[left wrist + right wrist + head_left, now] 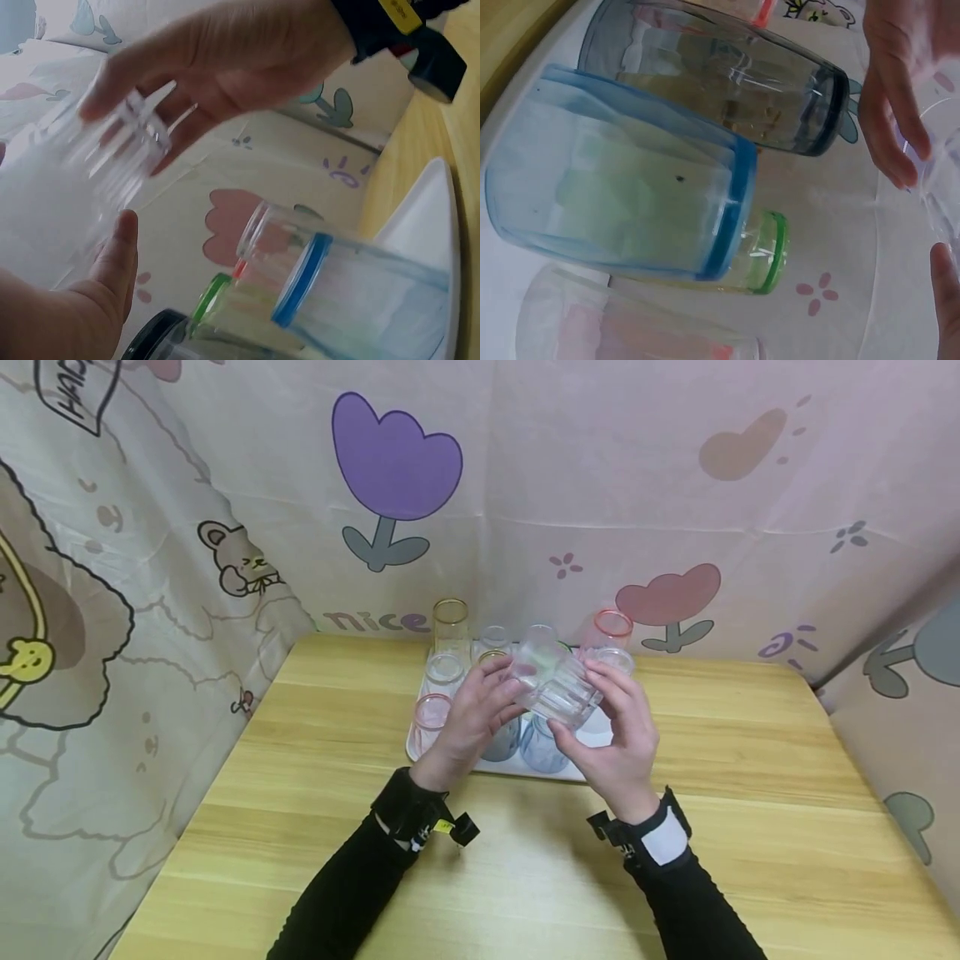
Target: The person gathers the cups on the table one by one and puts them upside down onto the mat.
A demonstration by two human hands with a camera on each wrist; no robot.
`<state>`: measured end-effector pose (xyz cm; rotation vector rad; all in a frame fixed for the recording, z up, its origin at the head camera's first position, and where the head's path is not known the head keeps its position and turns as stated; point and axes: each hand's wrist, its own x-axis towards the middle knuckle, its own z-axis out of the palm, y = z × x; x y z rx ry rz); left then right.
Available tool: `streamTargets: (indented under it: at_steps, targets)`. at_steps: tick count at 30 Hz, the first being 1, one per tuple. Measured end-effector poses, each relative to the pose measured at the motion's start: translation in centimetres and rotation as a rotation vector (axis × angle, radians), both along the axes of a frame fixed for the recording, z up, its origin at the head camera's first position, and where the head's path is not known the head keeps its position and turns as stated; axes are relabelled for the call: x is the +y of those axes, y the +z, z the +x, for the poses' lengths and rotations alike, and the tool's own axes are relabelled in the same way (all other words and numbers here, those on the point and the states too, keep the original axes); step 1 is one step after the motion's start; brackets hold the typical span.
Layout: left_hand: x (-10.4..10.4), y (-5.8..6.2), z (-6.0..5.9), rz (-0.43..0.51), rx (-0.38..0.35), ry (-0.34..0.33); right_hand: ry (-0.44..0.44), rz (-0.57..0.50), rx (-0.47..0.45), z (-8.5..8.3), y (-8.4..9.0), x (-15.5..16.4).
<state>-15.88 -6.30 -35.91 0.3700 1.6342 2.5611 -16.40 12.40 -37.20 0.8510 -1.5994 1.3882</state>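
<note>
A clear drinking glass (562, 693) with a ribbed, thick base is held tilted above the tray in the head view. My right hand (618, 735) grips its base end between thumb and fingers. My left hand (483, 706) holds the other end, with fingers around the side. In the left wrist view the same glass (112, 161) lies between both hands, partly blurred. Just below stand a blue glass (630, 180) and a dark grey glass (780, 97), neither touched by a hand.
A white tray (420, 217) on the wooden table (300, 793) carries several upright glasses. Among them are a yellow-rimmed one (451, 618), a pink-rimmed one (432, 714), a red-rimmed one (612, 625) and a green-rimmed one (769, 255). A patterned cloth (525, 485) hangs behind.
</note>
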Motion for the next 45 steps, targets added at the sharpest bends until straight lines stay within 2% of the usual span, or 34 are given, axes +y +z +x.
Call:
streamTargets:
  at_steps: [4, 9, 14, 17, 21, 24, 26, 29, 33, 39, 45]
  targets:
    - [-0.6, 0.1, -0.4, -0.031, 0.046, 0.037, 0.005, -0.06, 0.011, 0.0, 0.6, 0.4]
    - [-2.0, 0.2, -1.1, -0.093, 0.138, 0.08, -0.02, -0.121, 0.012, 0.1, 1.5, 1.1]
    - [-4.0, 0.7, -1.7, -0.181, 0.227, 0.179, -0.076, -0.123, -0.027, 0.1, 2.5, 2.3]
    - [-5.5, 0.9, -2.1, -0.303, 0.25, 0.275, -0.14, -0.062, -0.052, 0.2, 3.0, 3.2]
    - [-7.8, 0.6, -2.7, -0.538, 0.258, 0.406, -0.201, 0.036, -0.07, 0.2, 3.5, 4.2]
    - [-9.8, 0.0, -3.3, -0.703, 0.259, 0.466, -0.228, 0.111, -0.065, 0.1, 3.7, 4.9]
    - [-11.1, -0.5, -3.7, -0.802, 0.237, 0.481, -0.244, 0.173, -0.054, 0.1, 3.9, 5.5]
    - [-12.6, -1.1, -4.0, -0.924, 0.154, 0.456, -0.262, 0.29, -0.035, 0.0, 4.1, 6.4]
    - [-13.7, -1.9, -4.4, -1.047, 0.025, 0.369, -0.244, 0.435, -0.071, 0.0, 4.3, 7.7]
    - [-14.4, -3.9, -5.2, -1.156, -0.123, 0.255, -0.245, 0.617, -0.268, 0.5, 4.4, 9.3]
    - [-14.6, -5.2, -5.6, -1.184, -0.196, 0.21, -0.225, 0.791, -0.451, 0.2, 4.3, 9.7]
